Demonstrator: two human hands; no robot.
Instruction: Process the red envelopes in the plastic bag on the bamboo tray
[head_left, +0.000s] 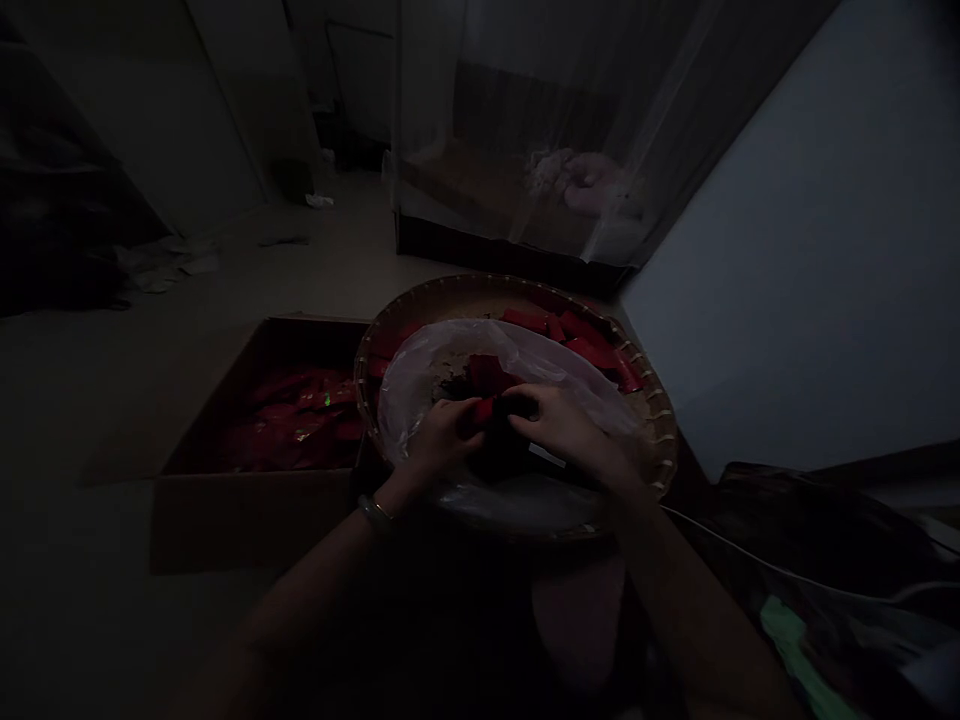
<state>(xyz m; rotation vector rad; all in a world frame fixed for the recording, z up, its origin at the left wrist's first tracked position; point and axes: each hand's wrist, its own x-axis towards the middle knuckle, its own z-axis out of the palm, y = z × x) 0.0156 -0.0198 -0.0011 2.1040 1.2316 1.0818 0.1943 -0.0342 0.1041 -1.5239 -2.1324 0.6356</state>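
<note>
Held red packet: gripped above the middle of the wicker tray, its long axis apparently laid crosswise, its right end tipped slightly up and pointed toward the right hand; which end is opened cannot be told in the dimness
Left hand: closed narrowly around the held red packet, with a bracelet worn at the wrist
Right hand: thumb and fingers curled near the packet's right end; whether anything is pinched cannot be told
Wicker tray: round, with clear plastic sheeting spread inside; several red packets are strewn along its far right side, and another red piece is seen just beyond the hands
Cardboard box: set left of the tray, open at the top, loosely filled with a red heap of shiny packets
</note>
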